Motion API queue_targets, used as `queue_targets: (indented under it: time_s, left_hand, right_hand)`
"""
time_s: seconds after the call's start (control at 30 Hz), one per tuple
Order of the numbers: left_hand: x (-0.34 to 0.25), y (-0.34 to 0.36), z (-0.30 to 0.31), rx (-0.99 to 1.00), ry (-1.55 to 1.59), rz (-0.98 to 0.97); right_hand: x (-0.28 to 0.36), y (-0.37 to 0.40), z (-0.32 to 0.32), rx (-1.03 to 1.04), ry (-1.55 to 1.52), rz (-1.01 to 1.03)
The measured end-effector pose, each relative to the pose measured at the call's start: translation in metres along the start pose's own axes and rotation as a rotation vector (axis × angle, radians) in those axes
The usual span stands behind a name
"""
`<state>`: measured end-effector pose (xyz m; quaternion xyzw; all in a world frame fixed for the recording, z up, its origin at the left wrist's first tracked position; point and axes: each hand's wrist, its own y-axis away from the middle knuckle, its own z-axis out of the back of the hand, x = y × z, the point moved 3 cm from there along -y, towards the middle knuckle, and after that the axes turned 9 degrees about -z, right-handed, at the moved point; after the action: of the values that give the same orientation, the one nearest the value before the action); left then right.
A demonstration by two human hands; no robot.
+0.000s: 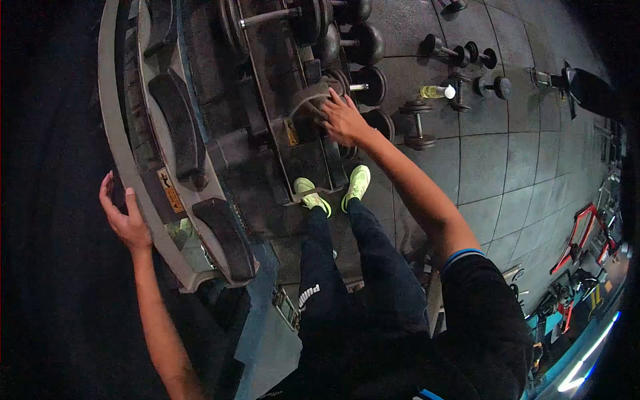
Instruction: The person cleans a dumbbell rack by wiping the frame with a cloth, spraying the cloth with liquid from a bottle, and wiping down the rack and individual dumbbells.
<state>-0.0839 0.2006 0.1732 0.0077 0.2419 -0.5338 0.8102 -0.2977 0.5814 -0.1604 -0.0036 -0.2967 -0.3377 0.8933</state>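
Note:
My right hand [345,123] is closed on a grey-brown cloth [309,102], with its fingers pressing down over the lower dumbbell rack [275,123]. A dumbbell [371,85] lies right beside those fingers, and a yellow label [291,132] shows just below the cloth. Off to the left, my left hand [127,217] has its fingers and thumb apart and holds nothing. It is at the outer edge of the pale grey rail [122,127] of a second rack tier with black curved saddles [175,120].
Several dumbbells [419,125] lie on the tiled rubber floor [483,163] to the right, near a bottle of yellow liquid [437,92]. My yellow-green shoes [358,183] stand at the rack's near end. A bench [590,90] and a red frame [577,240] are farther right.

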Motion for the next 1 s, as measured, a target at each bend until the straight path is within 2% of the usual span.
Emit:
queue_targets:
  time_s: [0.17, 0.2, 0.23, 0.4, 0.5, 0.57, 0.63, 0.73, 0.77, 0.9, 1.0]
  left_hand:
    - [0.002, 0.000, 0.000, 0.002, -0.019, -0.002]
    - [0.002, 0.000, -0.001, -0.001, -0.008, 0.001]
    - [0.001, 0.001, -0.001, -0.008, 0.001, 0.009]
    - [-0.003, -0.001, 0.000, -0.011, -0.037, 0.033]
    - [-0.009, -0.001, 0.000, -0.034, -0.030, 0.055]
    - [-0.007, -0.001, 0.000, -0.042, -0.024, 0.043]
    - [-0.004, 0.000, 0.000, -0.042, -0.047, 0.011]
    - [-0.004, 0.000, -0.001, -0.064, 0.000, 0.018]
    - [-0.005, -0.001, -0.002, -0.059, 0.000, 0.017]
    - [-0.002, -0.001, -0.001, -0.039, 0.004, 0.013]
    - [-0.007, -0.001, 0.000, -0.054, -0.008, -0.004]
  right_hand:
    - [0.009, -0.032, -0.019, -0.079, 0.046, -0.100]
    - [0.008, -0.034, -0.024, -0.145, -0.090, -0.150]
    - [0.006, -0.028, -0.029, -0.132, -0.094, -0.140]
    - [0.031, 0.051, 0.011, -0.015, -0.189, -0.044]
    - [0.102, 0.062, 0.064, -0.089, -0.329, -0.090]
    - [0.152, 0.059, 0.053, -0.118, -0.371, -0.125]
    - [0.194, 0.054, 0.019, -0.005, -0.154, 0.064]
    - [0.207, 0.052, -0.067, -0.014, 0.070, 0.074]
    - [0.211, 0.051, -0.074, -0.017, 0.155, 0.074]
    - [0.238, 0.106, -0.091, 0.118, 0.160, -0.078]
    - [0.248, 0.133, -0.084, 0.204, 0.115, -0.089]
